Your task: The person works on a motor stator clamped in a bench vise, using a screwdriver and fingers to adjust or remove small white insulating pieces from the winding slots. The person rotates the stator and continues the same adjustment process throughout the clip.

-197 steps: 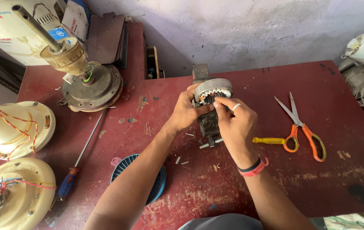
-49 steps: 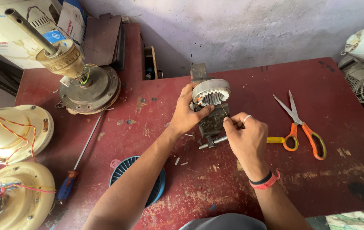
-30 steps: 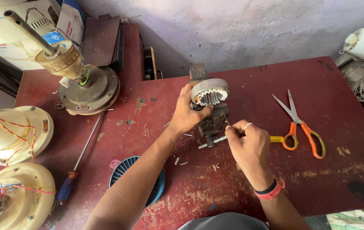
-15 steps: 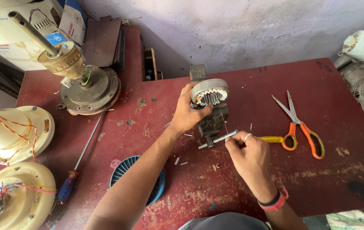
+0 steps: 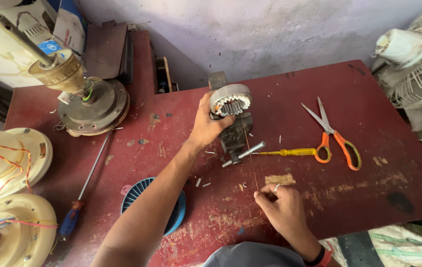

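A grey ring-shaped motor stator [image 5: 230, 100] with inner teeth sits on top of a small dark vise [image 5: 235, 138] in the middle of the red table [image 5: 369, 188]. My left hand [image 5: 208, 126] grips the stator's left side. My right hand [image 5: 282, 207] is near the table's front edge, fingers pinched on a thin copper wire [image 5: 252, 168] that runs straight from the stator down to it. The vise's metal handle sticks out toward the front right.
Orange-handled scissors [image 5: 337, 138] and a yellow screwdriver [image 5: 285, 153] lie right of the vise. A blue round fan part [image 5: 141, 195] and a long screwdriver [image 5: 89, 178] lie to the left. A motor with a shaft [image 5: 92, 106], cream fan housings [image 5: 8, 160] and a table fan [image 5: 413, 54] ring the edges.
My right hand has drawn back from the stator toward the table's front edge, pulling the thin wire out with it. My left hand has stayed on the stator.
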### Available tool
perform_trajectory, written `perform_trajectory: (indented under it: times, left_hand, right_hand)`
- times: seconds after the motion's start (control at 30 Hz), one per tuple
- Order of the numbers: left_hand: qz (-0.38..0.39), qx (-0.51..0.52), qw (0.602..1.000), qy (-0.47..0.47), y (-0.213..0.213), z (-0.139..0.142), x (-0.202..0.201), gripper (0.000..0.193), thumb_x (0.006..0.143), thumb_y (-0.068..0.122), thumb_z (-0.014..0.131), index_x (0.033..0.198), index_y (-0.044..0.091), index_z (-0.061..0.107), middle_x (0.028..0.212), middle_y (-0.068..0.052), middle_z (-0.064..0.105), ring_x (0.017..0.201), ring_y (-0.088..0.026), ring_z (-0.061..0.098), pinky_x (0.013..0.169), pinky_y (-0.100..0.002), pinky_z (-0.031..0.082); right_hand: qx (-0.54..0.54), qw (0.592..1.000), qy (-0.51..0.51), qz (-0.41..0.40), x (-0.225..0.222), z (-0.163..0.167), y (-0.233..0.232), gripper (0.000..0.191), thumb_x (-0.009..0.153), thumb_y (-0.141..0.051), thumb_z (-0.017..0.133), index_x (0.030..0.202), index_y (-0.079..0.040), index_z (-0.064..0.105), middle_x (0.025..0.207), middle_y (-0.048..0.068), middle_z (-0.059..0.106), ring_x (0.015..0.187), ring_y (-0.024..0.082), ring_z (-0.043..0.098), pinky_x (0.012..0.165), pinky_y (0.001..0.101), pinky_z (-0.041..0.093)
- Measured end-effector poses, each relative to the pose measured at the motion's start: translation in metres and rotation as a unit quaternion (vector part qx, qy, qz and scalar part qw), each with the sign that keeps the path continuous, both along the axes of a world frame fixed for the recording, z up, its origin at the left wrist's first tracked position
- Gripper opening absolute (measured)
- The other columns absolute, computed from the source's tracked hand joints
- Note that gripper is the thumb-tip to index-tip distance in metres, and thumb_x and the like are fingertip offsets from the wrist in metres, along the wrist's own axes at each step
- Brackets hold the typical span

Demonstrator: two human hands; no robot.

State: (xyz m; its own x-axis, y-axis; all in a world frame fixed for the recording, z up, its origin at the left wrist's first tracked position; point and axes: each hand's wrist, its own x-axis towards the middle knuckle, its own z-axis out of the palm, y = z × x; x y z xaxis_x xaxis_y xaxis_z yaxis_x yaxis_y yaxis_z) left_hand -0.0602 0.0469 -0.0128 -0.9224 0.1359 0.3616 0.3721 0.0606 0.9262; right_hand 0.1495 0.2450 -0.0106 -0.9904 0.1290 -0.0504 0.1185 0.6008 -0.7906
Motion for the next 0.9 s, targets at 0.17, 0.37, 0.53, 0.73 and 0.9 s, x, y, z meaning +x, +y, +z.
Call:
perform_trajectory:
  times: [0.17,0.37,0.53,0.73,0.9]
  left_hand:
    - [-0.007,-0.017,1.0,0.004,-0.001,-0.008,-0.003,0.067,0.072,0.015,0.081,0.134,0.002,0.057,0.131,-0.013,0.054,0.128,-0.03,0.052,0.111,-0.04,0.042]
    - [-0.012,-0.019,0.999,0.024,-0.001,-0.017,-0.005,0.065,0.073,0.014,0.082,0.133,0.003,0.059,0.132,-0.014,0.053,0.129,-0.03,0.051,0.112,-0.04,0.041]
    - [-0.013,-0.019,1.0,0.02,-0.002,-0.018,-0.005,0.064,0.073,0.013,0.082,0.132,0.003,0.059,0.131,-0.013,0.053,0.129,-0.03,0.05,0.112,-0.04,0.041]
    - [-0.015,-0.007,1.0,0.021,-0.001,-0.018,-0.004,0.064,0.074,0.013,0.082,0.133,0.003,0.059,0.132,-0.013,0.053,0.13,-0.03,0.05,0.112,-0.041,0.04]
    - [-0.013,-0.021,0.999,0.031,-0.002,-0.013,-0.003,0.064,0.074,0.014,0.082,0.133,0.003,0.06,0.132,-0.013,0.054,0.129,-0.03,0.05,0.113,-0.041,0.04]
  right_hand:
    - [-0.019,0.999,-0.033,0.009,0.024,-0.013,0.001,0.018,0.081,-0.017,0.076,0.074,0.0,0.075,0.048,0.005,0.063,0.04,0.009,0.049,0.041,0.0299,0.036]
    - [0.035,0.998,-0.052,0.016,0.054,-0.027,0.0,0.017,0.075,-0.023,0.077,0.076,-0.005,0.077,0.059,0.008,0.073,0.049,0.019,0.07,0.052,0.034,0.052]
    - [0.107,0.976,-0.169,0.083,0.073,-0.03,-0.001,0.021,0.072,-0.03,0.08,0.08,-0.011,0.079,0.069,0.008,0.077,0.068,0.023,0.075,0.068,0.037,0.058]
    - [0.168,0.919,-0.337,0.12,0.083,-0.037,0.003,0.016,0.076,-0.03,0.077,0.08,-0.014,0.079,0.079,0.004,0.079,0.082,0.019,0.078,0.084,0.0337,0.06]
    - [0.193,0.896,-0.347,0.201,0.085,-0.068,0.02,0.019,0.082,-0.033,0.075,0.08,-0.015,0.078,0.078,0.003,0.079,0.078,0.018,0.078,0.082,0.031,0.059]
